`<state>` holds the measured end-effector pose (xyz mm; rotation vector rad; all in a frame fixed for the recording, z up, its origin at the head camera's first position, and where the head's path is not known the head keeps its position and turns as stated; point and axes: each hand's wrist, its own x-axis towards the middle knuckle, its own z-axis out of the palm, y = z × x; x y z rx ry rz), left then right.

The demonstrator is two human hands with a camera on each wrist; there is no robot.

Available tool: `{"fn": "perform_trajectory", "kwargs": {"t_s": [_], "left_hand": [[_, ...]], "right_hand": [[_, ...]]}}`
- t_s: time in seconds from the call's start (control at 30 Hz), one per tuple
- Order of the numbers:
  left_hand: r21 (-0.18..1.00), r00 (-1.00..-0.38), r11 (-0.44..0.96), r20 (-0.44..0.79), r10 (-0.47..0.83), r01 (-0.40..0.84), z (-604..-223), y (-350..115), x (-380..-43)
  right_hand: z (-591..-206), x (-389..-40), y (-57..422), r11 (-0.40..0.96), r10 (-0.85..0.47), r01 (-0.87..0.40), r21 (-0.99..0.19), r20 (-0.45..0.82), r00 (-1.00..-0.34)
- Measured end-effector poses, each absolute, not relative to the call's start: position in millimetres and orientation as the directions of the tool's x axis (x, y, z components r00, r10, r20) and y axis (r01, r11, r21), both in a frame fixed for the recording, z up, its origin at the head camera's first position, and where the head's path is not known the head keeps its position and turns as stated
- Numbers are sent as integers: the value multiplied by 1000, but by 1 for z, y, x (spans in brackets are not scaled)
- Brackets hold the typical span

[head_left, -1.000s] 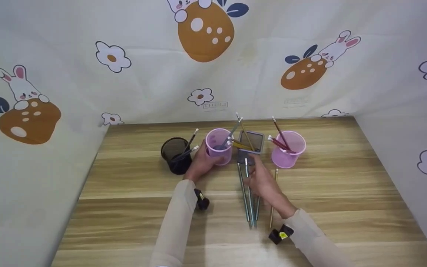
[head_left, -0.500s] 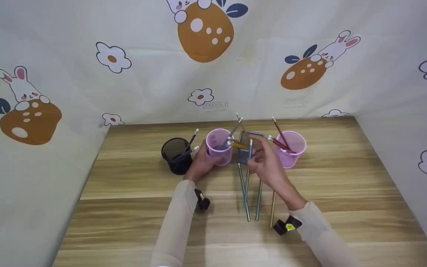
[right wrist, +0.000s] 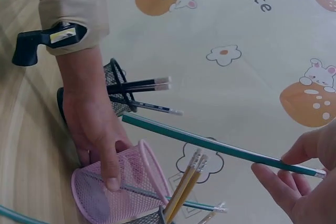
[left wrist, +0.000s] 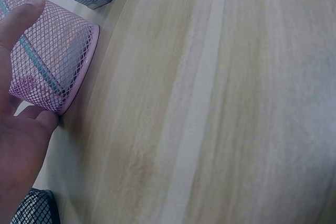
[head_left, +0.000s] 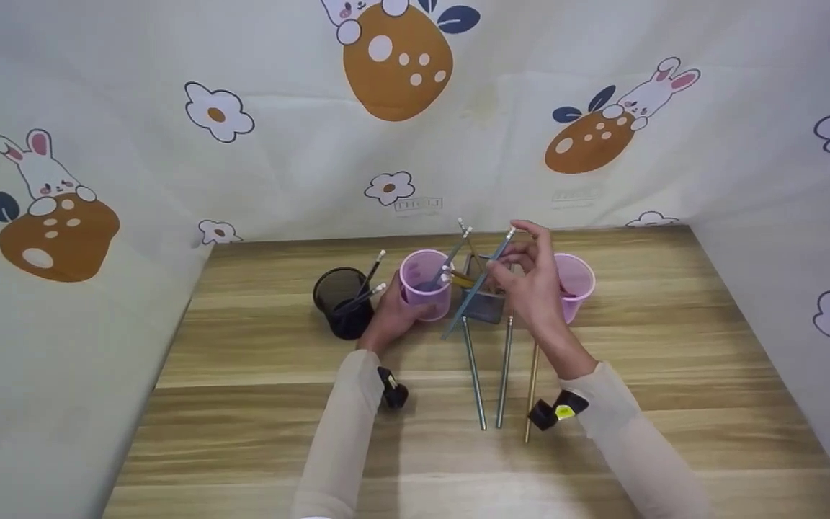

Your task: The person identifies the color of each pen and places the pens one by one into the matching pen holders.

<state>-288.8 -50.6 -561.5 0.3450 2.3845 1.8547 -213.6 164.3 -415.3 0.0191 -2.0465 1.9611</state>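
Observation:
My left hand (head_left: 393, 317) grips a pink mesh pencil cup (head_left: 439, 297) by its side, thumb in front. The cup stands upright with a teal pencil (left wrist: 39, 64) leaning inside it. With thumb and fingers, my right hand (head_left: 539, 292) pinches another teal pencil (head_left: 467, 304) near its eraser end. This pencil slants in the air, its lower end toward the pink cup, as the right wrist view also shows. Behind it is a grey mesh holder (head_left: 483, 310) with yellow pencils (right wrist: 184, 187), partly hidden. Two teal pencils (head_left: 505, 375) lie on the table below.
A black mesh cup (head_left: 349, 324) with dark pencils stands left of my left hand. A second pink cup (head_left: 589, 280) is half hidden behind my right hand. One gold pencil (head_left: 532, 393) lies on the wooden table (head_left: 242, 432), which meets a printed cloth (head_left: 292, 166) at the back.
My right hand has lifted a teal pencil off the table, raised it and tilted its eraser end up to the right. My left hand has stayed on the pink cup.

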Motion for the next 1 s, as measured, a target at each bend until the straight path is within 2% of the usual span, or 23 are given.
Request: {"fn": "perform_trajectory", "kwargs": {"t_s": [0.47,0.63,1.0], "left_hand": [[971,-972,218,50,228,101,-559,-51,-288],[967,-973,238,42,226,97,-559,-50,-287],[966,-974,239,46,220,100,-561,-50,-288]], "right_hand": [[-393,-249,149,-127,319,-388,-913,333,-887],[-395,-261,146,-56,343,-393,-918,352,-871],[-420,-275,140,157,366,-286,-945,324,-872]]}}
